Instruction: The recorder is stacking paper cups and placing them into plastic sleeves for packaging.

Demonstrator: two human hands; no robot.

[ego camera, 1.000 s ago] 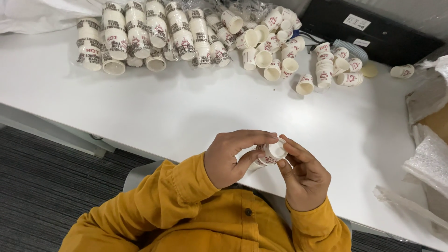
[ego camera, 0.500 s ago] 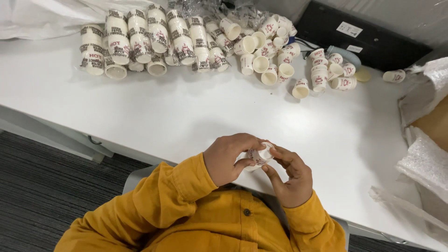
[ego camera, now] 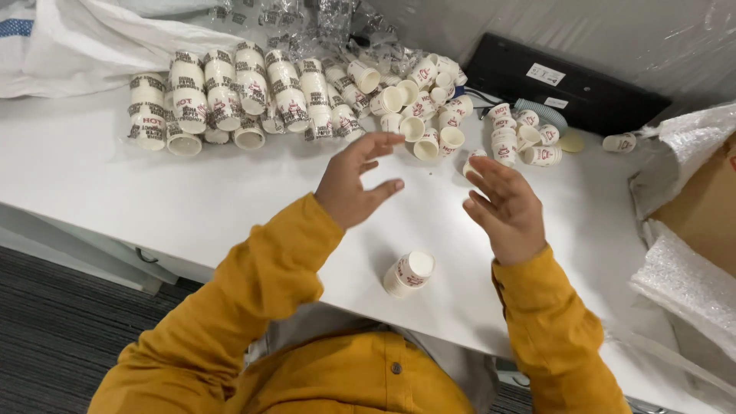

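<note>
Both hands are raised above the white table (ego camera: 153,199) with fingers spread, and they hold nothing. The left hand (ego camera: 354,182) and the right hand (ego camera: 506,211) are apart from each other. A small white paper cup with red print (ego camera: 409,274) lies on its side on the table, between the two orange sleeves (ego camera: 261,299), near the table's front edge. Many similar cups (ego camera: 307,96) lie along the far side.

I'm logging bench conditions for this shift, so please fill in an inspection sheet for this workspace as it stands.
Surface: white table, mostly bare in front.
Job's things: one small paper cup lying on its side between the hands.
Clutter: cup heap along the back; plastic wrap at right.
Grippers: left hand and right hand open, raised, holding nothing.
Cables: ribbed hose near the black box.
Surroundings: dark carpet.
</note>
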